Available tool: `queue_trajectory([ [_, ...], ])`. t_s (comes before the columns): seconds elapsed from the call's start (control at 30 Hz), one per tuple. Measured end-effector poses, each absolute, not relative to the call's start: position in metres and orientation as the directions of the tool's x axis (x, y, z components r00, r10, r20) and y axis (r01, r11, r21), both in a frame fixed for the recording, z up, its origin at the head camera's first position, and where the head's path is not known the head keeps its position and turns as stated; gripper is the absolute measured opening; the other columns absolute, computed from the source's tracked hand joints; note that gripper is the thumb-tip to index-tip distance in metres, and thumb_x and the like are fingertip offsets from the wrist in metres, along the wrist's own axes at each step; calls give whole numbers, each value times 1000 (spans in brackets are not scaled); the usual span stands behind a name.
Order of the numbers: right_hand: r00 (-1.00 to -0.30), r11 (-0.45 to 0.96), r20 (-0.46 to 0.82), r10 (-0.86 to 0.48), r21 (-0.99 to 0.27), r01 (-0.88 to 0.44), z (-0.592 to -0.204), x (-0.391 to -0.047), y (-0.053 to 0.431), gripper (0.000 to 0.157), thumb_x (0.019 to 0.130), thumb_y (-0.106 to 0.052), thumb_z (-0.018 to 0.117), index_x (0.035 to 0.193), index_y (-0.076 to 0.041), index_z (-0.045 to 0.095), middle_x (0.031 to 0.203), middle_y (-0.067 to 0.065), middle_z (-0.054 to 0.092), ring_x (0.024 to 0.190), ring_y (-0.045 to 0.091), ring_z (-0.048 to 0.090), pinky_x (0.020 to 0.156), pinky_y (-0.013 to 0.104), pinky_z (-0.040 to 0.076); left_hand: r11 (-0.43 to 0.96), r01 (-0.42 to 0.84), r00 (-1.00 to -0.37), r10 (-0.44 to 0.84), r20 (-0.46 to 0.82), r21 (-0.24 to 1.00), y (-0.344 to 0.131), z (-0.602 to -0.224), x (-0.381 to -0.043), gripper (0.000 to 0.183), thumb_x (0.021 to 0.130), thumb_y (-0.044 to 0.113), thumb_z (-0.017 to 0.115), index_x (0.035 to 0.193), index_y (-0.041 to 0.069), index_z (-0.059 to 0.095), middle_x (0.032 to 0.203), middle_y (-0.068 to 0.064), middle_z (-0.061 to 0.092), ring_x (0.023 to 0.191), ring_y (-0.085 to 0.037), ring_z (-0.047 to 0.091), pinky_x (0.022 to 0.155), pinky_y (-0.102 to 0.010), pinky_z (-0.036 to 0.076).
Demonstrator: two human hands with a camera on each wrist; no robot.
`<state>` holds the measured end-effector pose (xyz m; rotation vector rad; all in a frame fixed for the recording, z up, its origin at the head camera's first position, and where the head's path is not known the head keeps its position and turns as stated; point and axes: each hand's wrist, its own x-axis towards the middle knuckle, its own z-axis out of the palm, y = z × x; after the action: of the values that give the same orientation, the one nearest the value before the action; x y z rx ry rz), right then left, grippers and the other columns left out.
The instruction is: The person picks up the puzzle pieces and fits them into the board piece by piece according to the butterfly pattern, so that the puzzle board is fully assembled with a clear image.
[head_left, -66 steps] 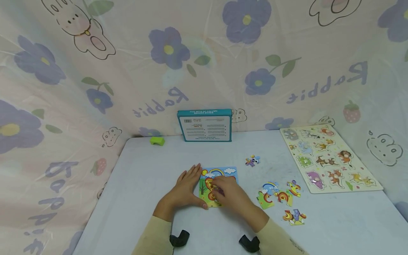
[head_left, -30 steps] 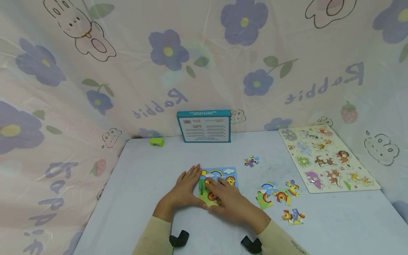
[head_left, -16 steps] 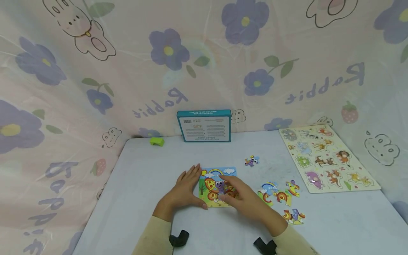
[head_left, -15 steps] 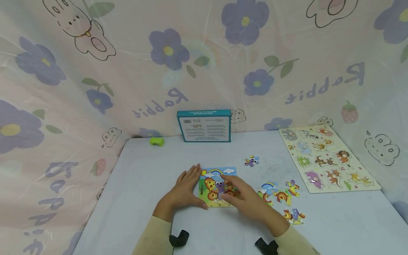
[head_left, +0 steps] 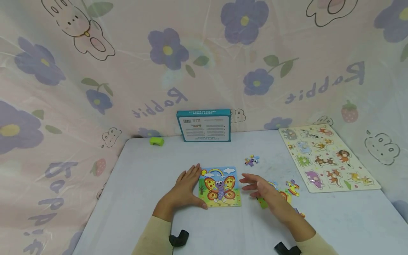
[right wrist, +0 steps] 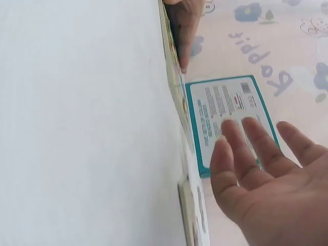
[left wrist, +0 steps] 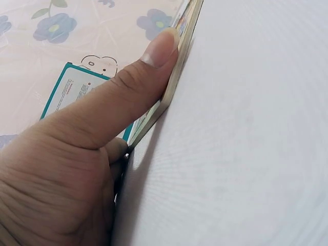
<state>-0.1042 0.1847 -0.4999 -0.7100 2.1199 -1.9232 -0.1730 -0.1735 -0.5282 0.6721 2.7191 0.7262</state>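
Note:
A square butterfly puzzle [head_left: 220,187] lies flat on the white table with its whole picture showing. Along its left side my left hand [head_left: 181,191] rests with fingers straight, the thumb at the lower left corner. The left wrist view shows that thumb [left wrist: 161,48] lying on the puzzle's wooden edge [left wrist: 174,87]. My right hand [head_left: 267,193] hovers to the right of the puzzle, fingers spread loosely and holding nothing. Beneath and beside it lie loose puzzle pieces, partly hidden: a green one [head_left: 262,203] and a yellow-and-red one [head_left: 293,188].
Beyond the puzzle lies a small purple-and-blue piece [head_left: 251,161]. A teal-edged box [head_left: 205,127] stands at the back, with a green block [head_left: 157,141] to its left. An animal peg board [head_left: 329,159] lies at the right. Patterned cloth hangs behind the table.
My right hand pressed on the butterfly puzzle, then lifted off and moved right toward the loose pieces, uncovering the picture. My left hand has stayed at the puzzle's left edge.

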Motion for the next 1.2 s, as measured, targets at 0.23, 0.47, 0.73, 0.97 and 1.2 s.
queue_trajectory([
  [0.23,-871,-6,211,-443,-972,-233,-497,-104,211,62,121,-38,15,167,-3,37,156,32,47,137,40,57,107,39,52,775,358,-864,487,-130,522,-172,-527,-173,146,65,69,97,175,10,20,182,0,9,166,-20,-2,130,-51,-2],
  [0.47,-881,19,241,-408,-962,-272,-501,-103,237,61,120,-34,11,168,-4,36,156,27,50,138,35,58,107,36,52,778,354,-865,483,-134,520,-171,-527,-173,145,66,69,96,175,10,21,182,1,9,166,-19,-2,131,-51,-2],
  [0.73,-913,111,185,-365,-965,-239,-514,-105,255,57,121,-28,17,169,-2,33,154,34,49,135,31,59,105,30,52,775,349,-865,482,-136,526,-173,-527,-172,144,67,69,96,175,11,21,182,1,8,166,-18,-2,130,-50,-3],
  [0.97,-928,405,65,-368,-887,-223,-521,-103,249,51,109,-22,71,156,-8,57,154,15,57,136,28,56,102,28,51,775,352,-864,485,-137,525,-173,-526,-172,144,67,68,96,175,10,21,182,0,8,166,-19,-2,131,-51,-2],
  [1.2,-900,616,77,-429,-704,-354,-520,-101,240,52,93,-29,90,139,-18,71,157,10,53,144,46,43,108,68,42,773,351,-866,482,-130,528,-172,-526,-172,144,66,68,96,175,10,22,182,1,9,166,-19,-1,131,-51,-2],
])
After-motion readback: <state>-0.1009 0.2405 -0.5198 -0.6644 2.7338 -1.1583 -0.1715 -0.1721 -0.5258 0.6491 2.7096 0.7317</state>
